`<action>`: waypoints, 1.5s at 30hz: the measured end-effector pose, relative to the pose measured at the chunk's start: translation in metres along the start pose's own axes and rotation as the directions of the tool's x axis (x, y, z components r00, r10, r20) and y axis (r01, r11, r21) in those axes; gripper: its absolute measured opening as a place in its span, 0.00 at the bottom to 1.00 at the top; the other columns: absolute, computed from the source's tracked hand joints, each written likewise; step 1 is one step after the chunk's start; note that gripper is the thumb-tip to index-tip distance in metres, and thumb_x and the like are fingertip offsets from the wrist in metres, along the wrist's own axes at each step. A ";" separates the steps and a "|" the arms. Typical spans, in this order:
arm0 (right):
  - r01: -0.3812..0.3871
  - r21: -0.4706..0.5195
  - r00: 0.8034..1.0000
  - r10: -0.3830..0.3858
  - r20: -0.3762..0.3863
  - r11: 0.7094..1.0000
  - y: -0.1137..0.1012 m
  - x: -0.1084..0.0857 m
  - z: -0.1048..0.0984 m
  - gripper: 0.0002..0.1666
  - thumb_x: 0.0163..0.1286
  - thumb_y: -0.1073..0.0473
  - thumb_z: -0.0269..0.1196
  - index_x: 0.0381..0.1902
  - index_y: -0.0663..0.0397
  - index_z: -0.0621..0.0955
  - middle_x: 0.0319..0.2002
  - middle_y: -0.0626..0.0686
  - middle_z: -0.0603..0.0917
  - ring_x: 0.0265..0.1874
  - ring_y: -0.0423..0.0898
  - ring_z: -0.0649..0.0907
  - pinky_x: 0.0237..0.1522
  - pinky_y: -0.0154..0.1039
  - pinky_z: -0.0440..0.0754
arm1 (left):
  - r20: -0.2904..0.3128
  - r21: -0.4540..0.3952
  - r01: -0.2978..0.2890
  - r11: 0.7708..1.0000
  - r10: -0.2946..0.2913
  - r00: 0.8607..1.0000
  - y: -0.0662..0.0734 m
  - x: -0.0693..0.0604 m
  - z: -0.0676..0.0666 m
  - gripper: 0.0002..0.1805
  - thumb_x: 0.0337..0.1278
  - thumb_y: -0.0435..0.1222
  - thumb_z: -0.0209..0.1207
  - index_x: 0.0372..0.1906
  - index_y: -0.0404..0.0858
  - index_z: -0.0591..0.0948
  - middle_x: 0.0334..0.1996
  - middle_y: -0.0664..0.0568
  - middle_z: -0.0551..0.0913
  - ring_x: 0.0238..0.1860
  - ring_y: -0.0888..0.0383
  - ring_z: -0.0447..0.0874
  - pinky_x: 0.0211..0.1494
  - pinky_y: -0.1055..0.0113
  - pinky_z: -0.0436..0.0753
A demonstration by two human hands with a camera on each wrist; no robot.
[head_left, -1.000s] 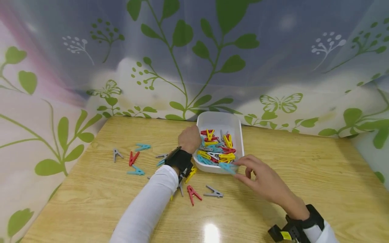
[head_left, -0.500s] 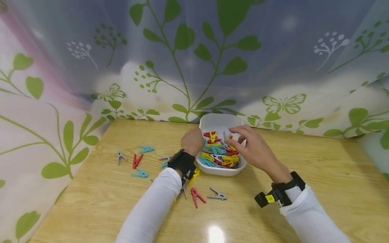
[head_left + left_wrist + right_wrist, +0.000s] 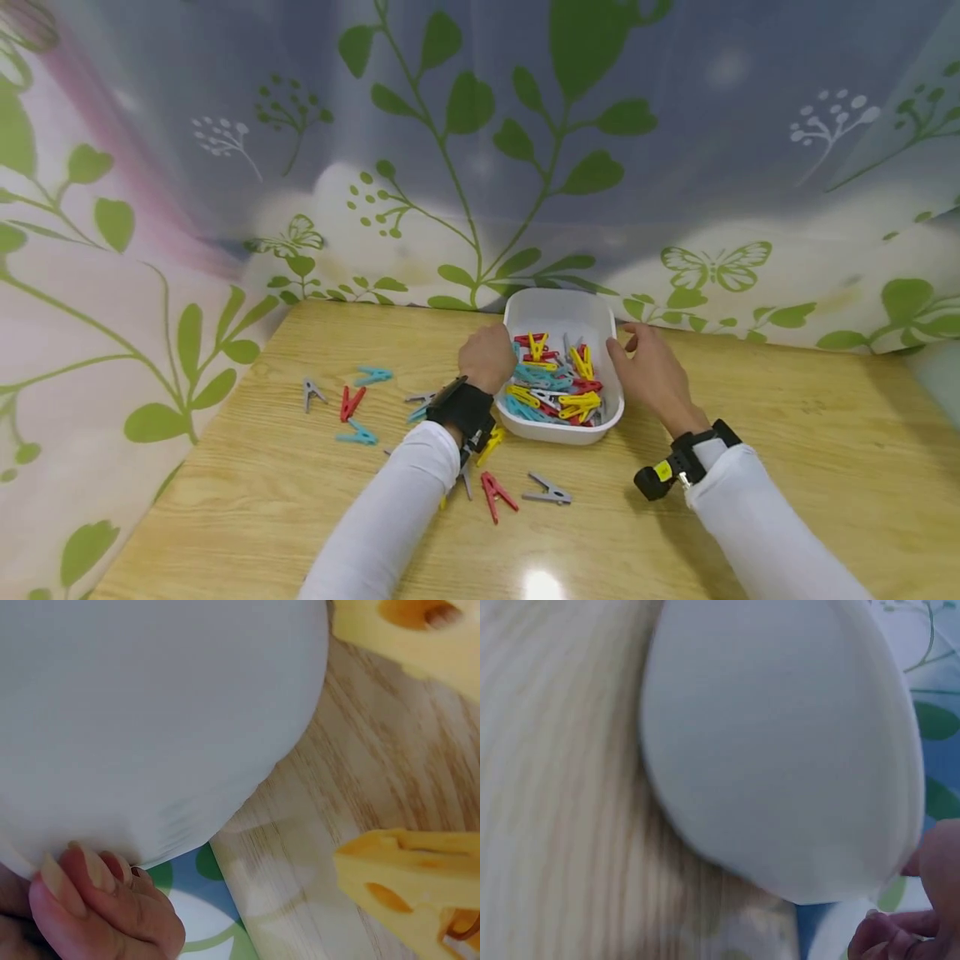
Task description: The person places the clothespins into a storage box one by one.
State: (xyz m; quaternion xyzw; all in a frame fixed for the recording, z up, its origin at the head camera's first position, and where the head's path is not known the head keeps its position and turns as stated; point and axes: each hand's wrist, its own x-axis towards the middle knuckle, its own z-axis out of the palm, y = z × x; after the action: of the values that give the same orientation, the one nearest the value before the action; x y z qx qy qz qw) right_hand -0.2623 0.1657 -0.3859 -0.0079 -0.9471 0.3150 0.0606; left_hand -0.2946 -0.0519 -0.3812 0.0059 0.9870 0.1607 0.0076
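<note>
The person's left grip (image 3: pixel 487 357) is curled against the left rim of a white, rounded rectangular plastic tray (image 3: pixel 557 432), at the wooden surface's (image 3: pixel 765 450) far side. The right grip (image 3: pixel 656 371) is at the tray's right rim, its thumb parted from loosely bent fingers. Yellow, red, blue and grey plastic pegs (image 3: pixel 543 381) lie heaped inside; a red peg (image 3: pixel 494 493) and a grey peg (image 3: pixel 547 490) lie nearer.

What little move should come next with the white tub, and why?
Maybe steady the tub with the right grip: it's at the right rim, the left grip holds the tub opposite, and loose pegs inside could spill if it tips.
</note>
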 end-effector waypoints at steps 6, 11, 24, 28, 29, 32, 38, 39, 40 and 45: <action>-0.089 -0.024 0.986 0.091 0.138 0.996 0.000 0.015 0.011 0.32 0.73 0.54 0.48 0.68 0.69 0.62 0.48 0.67 0.78 0.39 0.57 0.79 0.32 0.47 0.77 | 0.017 -0.007 -0.002 1.000 0.002 1.000 -0.002 -0.002 0.006 0.09 0.62 0.35 0.57 0.41 0.33 0.82 0.35 0.43 0.84 0.34 0.48 0.84 0.30 0.56 0.82; -0.134 0.020 0.971 0.127 0.204 0.991 -0.008 0.018 0.015 0.31 0.69 0.62 0.44 0.69 0.67 0.61 0.56 0.69 0.74 0.47 0.61 0.77 0.42 0.54 0.76 | 0.025 -0.019 -0.016 1.000 0.016 1.000 -0.005 -0.001 0.004 0.09 0.61 0.35 0.58 0.41 0.33 0.81 0.35 0.44 0.84 0.34 0.49 0.84 0.31 0.56 0.82; -0.339 0.140 0.938 0.323 0.126 0.930 -0.012 0.013 0.016 0.36 0.64 0.64 0.49 0.71 0.60 0.61 0.57 0.68 0.74 0.49 0.63 0.77 0.43 0.56 0.77 | 0.055 -0.002 -0.025 1.000 0.025 0.998 0.005 -0.001 0.003 0.10 0.64 0.36 0.56 0.43 0.34 0.81 0.37 0.43 0.83 0.36 0.49 0.84 0.33 0.56 0.82; -0.359 0.178 0.932 0.341 0.124 0.916 -0.016 0.014 0.021 0.35 0.65 0.63 0.50 0.71 0.59 0.62 0.57 0.68 0.74 0.49 0.63 0.77 0.46 0.57 0.76 | 0.054 0.046 -0.001 0.999 -0.001 0.999 0.003 -0.001 0.004 0.10 0.65 0.37 0.55 0.42 0.35 0.81 0.36 0.45 0.83 0.35 0.49 0.84 0.33 0.56 0.82; -0.363 0.187 0.930 0.344 0.126 0.913 -0.018 0.015 0.023 0.35 0.65 0.63 0.50 0.71 0.58 0.62 0.58 0.68 0.74 0.50 0.63 0.77 0.46 0.57 0.76 | 0.051 0.059 0.003 0.998 -0.006 0.999 0.001 0.000 0.003 0.10 0.65 0.37 0.55 0.42 0.35 0.81 0.36 0.45 0.83 0.35 0.49 0.84 0.32 0.56 0.82; -0.363 0.192 0.931 0.346 0.118 0.912 -0.021 0.016 0.026 0.35 0.65 0.63 0.51 0.72 0.57 0.61 0.58 0.67 0.74 0.50 0.63 0.77 0.47 0.56 0.76 | 0.025 0.096 -0.014 0.995 0.011 1.000 -0.004 0.000 0.001 0.14 0.68 0.42 0.51 0.40 0.36 0.81 0.33 0.45 0.83 0.33 0.50 0.83 0.31 0.57 0.81; -0.352 0.177 0.935 0.338 0.105 0.919 -0.021 0.016 0.026 0.35 0.66 0.63 0.50 0.72 0.57 0.62 0.57 0.67 0.75 0.49 0.63 0.78 0.45 0.56 0.77 | -0.015 0.012 -0.037 0.999 0.038 0.999 -0.030 -0.005 -0.014 0.28 0.73 0.53 0.39 0.41 0.36 0.80 0.29 0.43 0.81 0.28 0.47 0.82 0.27 0.55 0.77; -0.351 0.174 0.936 0.337 0.104 0.920 -0.021 0.016 0.025 0.35 0.66 0.63 0.50 0.72 0.57 0.62 0.57 0.67 0.75 0.49 0.63 0.78 0.45 0.55 0.77 | -0.015 -0.008 -0.027 1.000 0.026 1.000 -0.039 -0.007 -0.018 0.28 0.73 0.54 0.37 0.44 0.36 0.79 0.29 0.42 0.81 0.29 0.47 0.81 0.28 0.55 0.77; -0.349 0.170 0.936 0.336 0.103 0.921 -0.021 0.016 0.025 0.35 0.66 0.63 0.50 0.71 0.58 0.61 0.58 0.67 0.75 0.49 0.63 0.78 0.45 0.56 0.76 | -0.017 -0.020 -0.013 1.000 0.012 1.000 -0.048 -0.009 -0.023 0.28 0.73 0.53 0.37 0.47 0.35 0.78 0.30 0.41 0.81 0.29 0.46 0.81 0.29 0.54 0.77; -0.346 0.149 0.937 0.332 0.111 0.926 -0.020 0.017 0.025 0.36 0.65 0.62 0.50 0.72 0.58 0.61 0.59 0.67 0.74 0.50 0.63 0.77 0.44 0.55 0.75 | -0.029 -0.002 0.110 0.994 -0.110 0.994 -0.111 -0.023 -0.051 0.24 0.72 0.48 0.40 0.53 0.32 0.74 0.30 0.39 0.79 0.28 0.44 0.79 0.31 0.52 0.75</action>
State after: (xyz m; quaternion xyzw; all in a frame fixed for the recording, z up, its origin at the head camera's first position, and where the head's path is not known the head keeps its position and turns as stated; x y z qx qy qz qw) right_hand -0.2813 0.1351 -0.3921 -0.1531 -0.9036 0.3986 -0.0338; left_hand -0.2733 -0.1736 -0.3680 -0.0506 0.9857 0.1605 0.0023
